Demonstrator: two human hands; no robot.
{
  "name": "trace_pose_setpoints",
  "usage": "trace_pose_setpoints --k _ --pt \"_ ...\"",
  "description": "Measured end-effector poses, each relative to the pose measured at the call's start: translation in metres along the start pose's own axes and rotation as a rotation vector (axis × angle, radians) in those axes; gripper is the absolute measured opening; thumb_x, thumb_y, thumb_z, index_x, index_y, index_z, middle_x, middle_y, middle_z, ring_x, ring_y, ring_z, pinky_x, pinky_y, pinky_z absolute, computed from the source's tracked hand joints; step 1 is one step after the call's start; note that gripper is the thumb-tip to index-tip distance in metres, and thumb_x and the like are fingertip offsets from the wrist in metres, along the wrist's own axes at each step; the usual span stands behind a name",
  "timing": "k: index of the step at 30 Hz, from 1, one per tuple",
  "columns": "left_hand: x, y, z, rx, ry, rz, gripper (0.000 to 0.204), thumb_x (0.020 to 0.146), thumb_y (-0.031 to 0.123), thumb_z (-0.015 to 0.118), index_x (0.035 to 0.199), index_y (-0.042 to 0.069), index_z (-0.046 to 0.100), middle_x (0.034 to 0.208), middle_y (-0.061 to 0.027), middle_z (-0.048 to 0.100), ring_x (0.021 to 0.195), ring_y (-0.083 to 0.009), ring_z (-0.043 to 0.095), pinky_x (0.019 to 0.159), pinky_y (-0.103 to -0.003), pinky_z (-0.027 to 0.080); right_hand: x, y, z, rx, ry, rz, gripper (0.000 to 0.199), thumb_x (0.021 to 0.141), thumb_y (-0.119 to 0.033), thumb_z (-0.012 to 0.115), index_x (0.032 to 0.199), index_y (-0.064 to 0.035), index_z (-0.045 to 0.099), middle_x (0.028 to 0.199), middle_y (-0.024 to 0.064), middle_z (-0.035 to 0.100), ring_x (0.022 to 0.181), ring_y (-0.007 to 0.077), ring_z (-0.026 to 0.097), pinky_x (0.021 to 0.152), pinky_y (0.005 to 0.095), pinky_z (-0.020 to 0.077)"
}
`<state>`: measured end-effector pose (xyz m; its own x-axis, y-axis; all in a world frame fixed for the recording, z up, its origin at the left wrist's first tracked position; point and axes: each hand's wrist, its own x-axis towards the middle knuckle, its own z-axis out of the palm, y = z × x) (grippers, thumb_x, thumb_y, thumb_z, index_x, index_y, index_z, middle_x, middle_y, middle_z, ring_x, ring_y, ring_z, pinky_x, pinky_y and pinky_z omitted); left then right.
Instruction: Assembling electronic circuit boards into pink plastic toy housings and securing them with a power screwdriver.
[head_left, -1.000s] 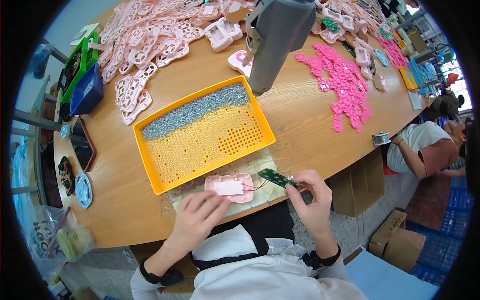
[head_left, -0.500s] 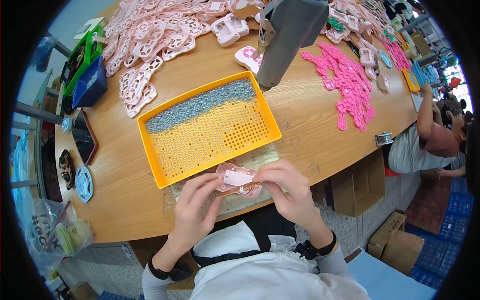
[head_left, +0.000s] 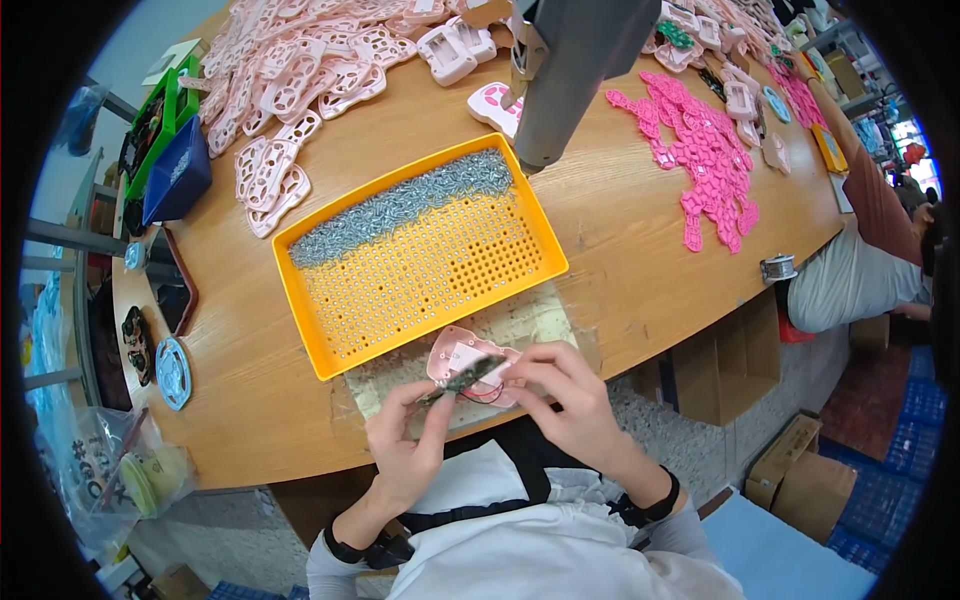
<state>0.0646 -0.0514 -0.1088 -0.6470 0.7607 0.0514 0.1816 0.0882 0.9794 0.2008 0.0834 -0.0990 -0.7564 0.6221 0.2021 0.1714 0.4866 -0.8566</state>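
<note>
A dark green circuit board (head_left: 474, 374) is held tilted between my two hands, just above a pale pink plastic shell (head_left: 447, 347). My left hand (head_left: 408, 438) pinches its left end between thumb and fingers. The fingertips of my right hand (head_left: 562, 392) are closed on its right end. Thin red and black wires show below the board. Partly covered by the board, the shell lies open side up on a worn pale mat (head_left: 545, 318). Right beyond it stands a yellow perforated tray (head_left: 557, 262) with silver screws (head_left: 400, 210) heaped along its far side.
A grey tool body (head_left: 580, 75) rises beyond the tray. Pale pink panels (head_left: 300, 60) pile up at the back left, and bright pink parts (head_left: 705, 165) lie to the right. A blue bin (head_left: 178, 172) stands far left. At the right edge another person (head_left: 850, 280) sits by a solder spool (head_left: 777, 268).
The board has turned from nearly edge-on to show its green component face. My left hand has shifted slightly right and down. The other person's arm has moved at the right.
</note>
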Motion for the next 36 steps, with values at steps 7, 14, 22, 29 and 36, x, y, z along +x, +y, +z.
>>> trace_pose_setpoints --k 7,14,22,29,36 --pt "0.012 0.004 0.004 -0.088 -0.009 0.024 0.017 0.082 -0.007 0.060 0.098 -0.005 0.057 0.089 -0.0132 0.065 0.076 -0.0187 0.064 0.070 -0.026 0.051 0.009 -0.001 0.016 0.025 0.058 -0.099 0.020 0.070 0.002 0.070 0.090 -0.0020 0.066 0.085 0.0088 0.056 0.076 0.0222 0.059 0.065 0.0309 0.0488" --pt "0.034 0.009 0.011 0.261 -0.112 0.278 0.023 0.074 -0.007 0.066 0.095 0.001 0.062 0.091 -0.0130 0.063 0.085 -0.0268 0.061 0.068 -0.030 0.051 0.005 0.017 0.008 0.187 0.183 0.103 0.016 0.070 0.006 0.070 0.083 -0.0007 0.064 0.086 0.0080 0.059 0.074 0.0203 0.062 0.063 0.0284 0.0505" --pt "0.034 -0.002 0.013 0.284 -0.181 0.335 0.023 0.075 -0.010 0.063 0.097 -0.002 0.058 0.098 -0.0153 0.061 0.090 -0.0245 0.060 0.072 -0.028 0.050 -0.009 0.018 0.006 0.007 0.112 -0.034 0.016 0.070 0.004 0.072 0.084 -0.0010 0.066 0.096 0.0094 0.057 0.078 0.0176 0.062 0.068 0.0271 0.0531" --pt "0.030 0.000 0.015 0.144 -0.118 0.157 0.025 0.071 -0.009 0.066 0.093 0.001 0.062 0.093 -0.0129 0.063 0.091 -0.0283 0.060 0.078 -0.034 0.049 -0.014 0.021 0.013 -0.037 0.127 -0.117 0.020 0.066 0.002 0.074 0.084 -0.0036 0.068 0.096 0.0087 0.059 0.086 0.0214 0.060 0.072 0.0306 0.0506" --pt "0.033 -0.005 0.010 0.231 -0.152 0.292 0.025 0.070 -0.009 0.066 0.093 0.001 0.062 0.094 -0.0135 0.063 0.092 -0.0291 0.061 0.080 -0.035 0.049 -0.016 0.025 0.010 -0.107 0.123 -0.161 0.026 0.065 -0.001 0.075 0.089 -0.0041 0.068 0.099 0.0084 0.061 0.088 0.0234 0.060 0.075 0.0319 0.0492"
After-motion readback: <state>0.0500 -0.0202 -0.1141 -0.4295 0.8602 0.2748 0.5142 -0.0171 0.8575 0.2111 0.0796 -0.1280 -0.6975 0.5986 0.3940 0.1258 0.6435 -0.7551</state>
